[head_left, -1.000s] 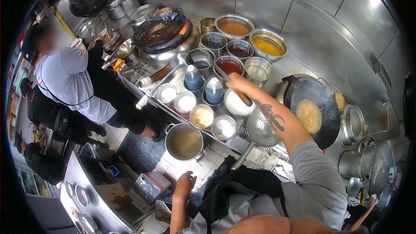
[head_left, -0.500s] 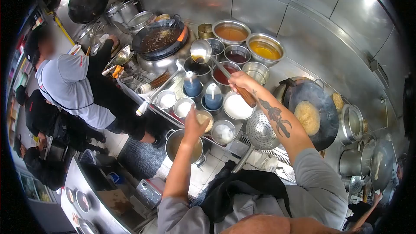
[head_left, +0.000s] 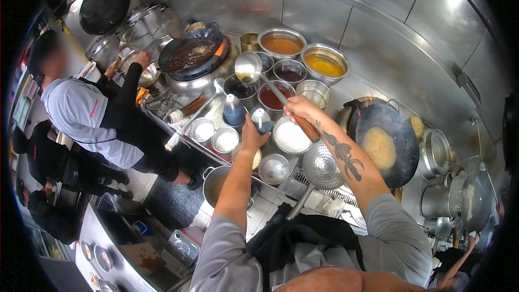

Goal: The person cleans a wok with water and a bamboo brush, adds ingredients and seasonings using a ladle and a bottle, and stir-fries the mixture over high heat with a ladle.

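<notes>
My right hand (head_left: pixel 303 108) is closed round the wooden handle of a metal ladle (head_left: pixel 277 91). The ladle's bowl (head_left: pixel 248 67) is over the sauce pots, with a little dark liquid in it. My left hand (head_left: pixel 253 136) is at a white-capped squeeze bottle (head_left: pixel 263 125), its fingers along the near left side and the thumb in front; part of the grip is hidden. A second squeeze bottle (head_left: pixel 233 109) of dark liquid stands to its left. Bowls of white powder (head_left: pixel 225 140) and a pot of red sauce (head_left: pixel 275 98) are close by.
On the right, a smoking wok (head_left: pixel 397 154) holds a round yellow-brown mass (head_left: pixel 379 148). A perforated strainer (head_left: pixel 324 166) lies in front of it. Back left is another wok (head_left: pixel 192 54). A co-worker (head_left: pixel 89 111) stands at the left; another person's arm (head_left: pixel 459 262) shows lower right.
My left hand has moved forward from above the small bowls to the squeeze bottle. My right hand keeps hold of the ladle, nearly unmoved. The co-worker on the left has leaned over.
</notes>
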Demonstrator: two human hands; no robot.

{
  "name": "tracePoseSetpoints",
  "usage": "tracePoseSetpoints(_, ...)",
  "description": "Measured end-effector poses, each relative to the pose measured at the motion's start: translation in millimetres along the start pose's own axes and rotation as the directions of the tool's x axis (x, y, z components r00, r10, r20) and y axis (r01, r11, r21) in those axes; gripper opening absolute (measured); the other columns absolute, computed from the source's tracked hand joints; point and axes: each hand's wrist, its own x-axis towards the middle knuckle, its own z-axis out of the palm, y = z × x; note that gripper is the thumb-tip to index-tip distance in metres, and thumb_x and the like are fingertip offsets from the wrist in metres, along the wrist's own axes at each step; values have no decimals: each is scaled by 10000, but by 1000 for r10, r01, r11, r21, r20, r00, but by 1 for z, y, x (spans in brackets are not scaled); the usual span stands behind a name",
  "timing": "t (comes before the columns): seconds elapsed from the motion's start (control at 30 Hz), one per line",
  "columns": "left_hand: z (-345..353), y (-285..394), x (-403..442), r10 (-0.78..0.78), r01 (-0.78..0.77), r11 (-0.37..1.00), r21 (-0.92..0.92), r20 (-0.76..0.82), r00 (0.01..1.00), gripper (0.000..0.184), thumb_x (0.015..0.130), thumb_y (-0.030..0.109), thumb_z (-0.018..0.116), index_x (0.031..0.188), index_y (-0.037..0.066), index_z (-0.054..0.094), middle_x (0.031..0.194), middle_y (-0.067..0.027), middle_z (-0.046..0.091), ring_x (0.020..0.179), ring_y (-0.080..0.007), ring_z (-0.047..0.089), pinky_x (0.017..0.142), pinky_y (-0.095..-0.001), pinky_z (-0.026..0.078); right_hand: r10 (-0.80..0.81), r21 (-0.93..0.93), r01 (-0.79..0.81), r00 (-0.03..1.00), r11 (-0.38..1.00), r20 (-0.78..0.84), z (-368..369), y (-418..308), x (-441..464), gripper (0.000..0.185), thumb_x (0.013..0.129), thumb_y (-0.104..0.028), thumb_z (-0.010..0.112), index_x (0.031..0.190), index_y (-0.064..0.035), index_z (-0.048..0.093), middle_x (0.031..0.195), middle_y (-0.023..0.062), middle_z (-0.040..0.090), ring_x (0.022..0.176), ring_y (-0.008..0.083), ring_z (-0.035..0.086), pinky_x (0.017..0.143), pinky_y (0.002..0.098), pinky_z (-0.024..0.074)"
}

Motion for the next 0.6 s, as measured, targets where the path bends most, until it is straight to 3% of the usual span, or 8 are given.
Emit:
tracePoseSetpoints(0.1,5,-3,2,-25,25,1000,-2,-12,1000,1113,532,214,889,1362,-90,211,1157,-290,542,1060,-449,534,916,-453,445,65,141,-66,998,988,9,-2,1,-8,52,860,-66,513,821,-42,539,639,9,537,444,92,502,382,241,405)
tracePoseSetpoints(0.23,5,-3,4,-61,61,998,6,-20,998,1055,507,240,901,1312,-72,294,1143,-291,546,1057,-431,542,901,-459,451,63,63,-61,997,996,-38,-3,16,-8,40,858,-61,509,840,-48,542,639,8,534,445,91,499,378,237,399)
tracePoseSetpoints(0.33,2,2,5,-67,68,989,134,-16,998,948,491,223,906,1237,-41,386,1143,-268,551,1051,-414,548,906,-458,448,58,29,-56,996,998,-73,-6,31,-4,46,849,-63,527,817,-45,555,630,19,540,449,106,506,393,252,409)
tracePoseSetpoints(0.43,8,-3,3,54,-57,998,-18,-132,990,838,493,181,898,1172,-9,446,1122,-228,573,1033,-387,562,910,-432,454,70,49,-64,989,997,-132,-4,35,-9,78,832,-75,567,769,-31,578,611,40,552,456,135,522,420,283,431)
tracePoseSetpoints(0.53,7,6,1,-67,54,985,-161,-78,995,805,504,142,881,1173,7,454,1090,-199,595,1010,-354,580,901,-407,462,101,102,-86,983,991,-153,-4,39,-16,79,842,-79,562,780,-33,579,612,37,549,453,132,518,412,285,427)
tracePoseSetpoints(0.6,10,1,3,-65,49,983,-179,-83,994,780,517,159,873,1163,6,463,1070,-192,608,1000,-334,593,891,-390,469,102,144,-82,986,986,-135,-6,38,-19,65,852,-79,559,803,-39,575,620,36,552,457,128,520,408,285,425)
